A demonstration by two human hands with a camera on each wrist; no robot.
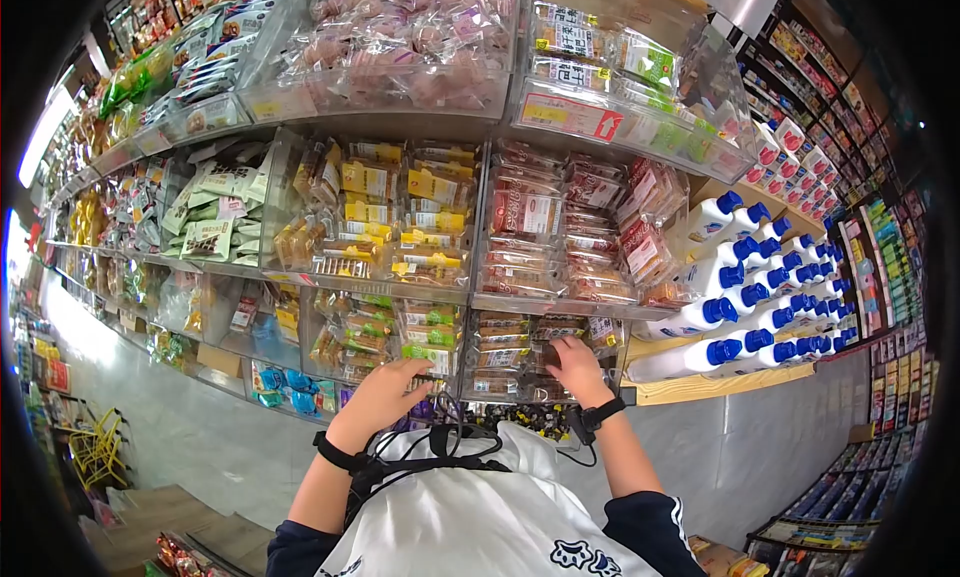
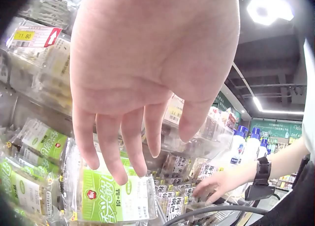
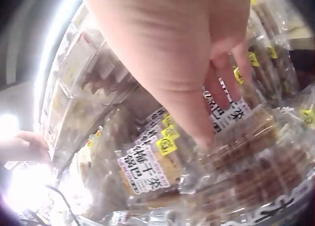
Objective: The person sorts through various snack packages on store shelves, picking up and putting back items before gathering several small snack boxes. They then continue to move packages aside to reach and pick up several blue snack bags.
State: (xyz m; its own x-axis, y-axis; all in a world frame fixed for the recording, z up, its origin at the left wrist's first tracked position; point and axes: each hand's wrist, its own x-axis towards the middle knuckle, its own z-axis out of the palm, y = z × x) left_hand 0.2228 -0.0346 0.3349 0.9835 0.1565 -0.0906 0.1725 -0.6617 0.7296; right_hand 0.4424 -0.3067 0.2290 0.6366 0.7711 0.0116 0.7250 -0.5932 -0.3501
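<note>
- The right hand (image 1: 579, 370) reached into the near row, thumb and fingers pointing down among brown packets (image 3: 145, 172); whether it gripped one could not be told.
- The left hand (image 1: 388, 395) hung open to its left, fingers loosely extended over a green-labelled packet (image 2: 106, 194); contact there was unclear.
- The step in hand looked like picking through the packets, both kinds lying in their stacks. Lifting one out would seem to call for a light pinch on its edge and a straight pull past its neighbours.
- The brown packets were glossy, crinkled clear film over ridged brown contents, with white labels, bold dark characters and yellow stickers.
- The green-labelled packet was flat and roughly rectangular, its film shiny around a green and white panel.
- A thin clear divider (image 1: 466, 352) stood between the two stacks.
- Farther off, red packets (image 1: 525, 217) filled the right side and yellow packets (image 1: 435, 192) the left, all film-wrapped.
- At the far right lay smooth white bottles (image 1: 690, 322) with ribbed-looking blue caps (image 1: 719, 310).
</note>
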